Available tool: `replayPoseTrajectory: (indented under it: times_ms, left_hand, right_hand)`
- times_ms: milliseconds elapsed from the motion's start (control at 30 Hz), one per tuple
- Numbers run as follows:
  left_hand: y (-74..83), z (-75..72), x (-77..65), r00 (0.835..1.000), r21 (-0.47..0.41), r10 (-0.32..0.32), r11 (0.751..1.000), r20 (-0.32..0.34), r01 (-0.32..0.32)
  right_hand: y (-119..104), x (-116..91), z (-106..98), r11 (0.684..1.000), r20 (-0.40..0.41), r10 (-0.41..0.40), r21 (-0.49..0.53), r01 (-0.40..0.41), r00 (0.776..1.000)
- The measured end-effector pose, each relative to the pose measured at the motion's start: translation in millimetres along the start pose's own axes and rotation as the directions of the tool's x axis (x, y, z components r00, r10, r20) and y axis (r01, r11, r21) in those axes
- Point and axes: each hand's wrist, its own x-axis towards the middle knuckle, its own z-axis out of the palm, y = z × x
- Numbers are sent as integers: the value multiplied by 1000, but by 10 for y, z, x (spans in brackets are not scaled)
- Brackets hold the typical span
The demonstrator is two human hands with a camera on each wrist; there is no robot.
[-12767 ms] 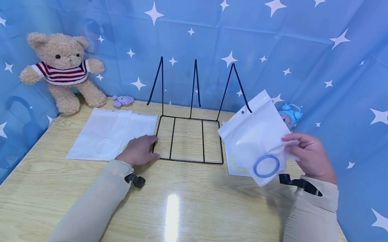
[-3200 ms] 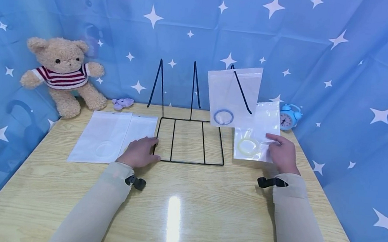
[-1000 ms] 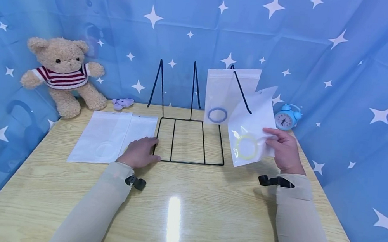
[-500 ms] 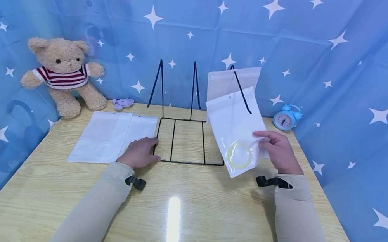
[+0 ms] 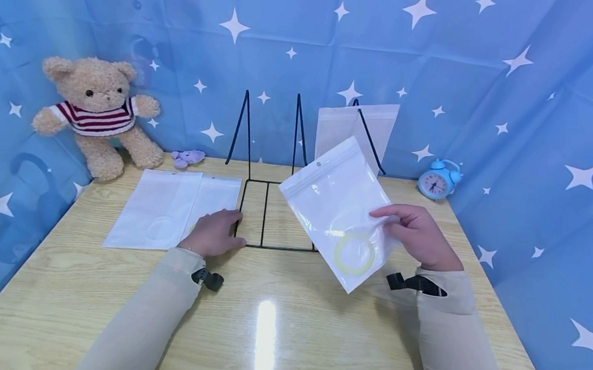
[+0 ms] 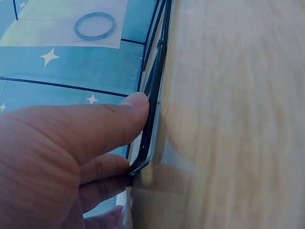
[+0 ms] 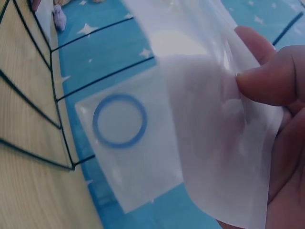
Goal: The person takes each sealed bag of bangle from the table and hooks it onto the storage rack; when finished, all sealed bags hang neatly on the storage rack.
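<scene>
In the head view, the right hand (image 5: 420, 237) pinches a white bag (image 5: 327, 203) by its edge, between thumb and fingers, between three and four o'clock. The bag is near the middle, held up in front of a black wire rack (image 5: 264, 215), and its zip top leans toward eleven o'clock. A yellow ring (image 5: 338, 254) is inside it, low down at the bag's five o'clock. Between one and two o'clock, another bag (image 5: 345, 121) hangs on the rack, partly hidden. The left hand (image 5: 211, 233), at eight o'clock, grips the rack's side. Next to it, two flat bags (image 5: 158, 198) lie on the table (image 5: 264, 301), one over part of the other. The top one has a pale ring (image 5: 160, 219) in it; what is in the other is hard to tell. A teddy bear (image 5: 97, 109) sits between nine and ten o'clock, and a blue clock (image 5: 434, 183) stands at three. In the left wrist view, the thumb presses the black wire and fingers touch it too. At eleven o'clock, a blue ring (image 6: 95, 38) shows in the hanging bag. In the right wrist view, the thumb bends the pinched bag, and the blue ring shows at nine o'clock.
</scene>
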Motion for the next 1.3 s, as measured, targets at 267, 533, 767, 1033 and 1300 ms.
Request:
replayPoseTrajectory:
  times_ms: [267,533,767,1033,1300]
  left_hand:
    - [2,-1,4,1000,0,-8,1000,2,8]
    - [4,4,4,1000,-5,-10,1000,1,10]
    - [-3,13,8,1000,-2,-8,1000,-2,8]
    - [-8,7,1,1000,0,9,1000,-11,-9]
    - [9,-18,-24,1000,-3,10,1000,-4,-10]
  right_hand:
    - [-125,-72,11,993,19,-101,61,100,995]
    - [-216,-89,75,988,18,-145,66,143,989]
    - [-257,-69,162,986,57,-168,34,166,984]
    - [-277,-64,198,989,89,-141,54,137,986]
    - [-330,-96,205,980,93,-183,101,174,979]
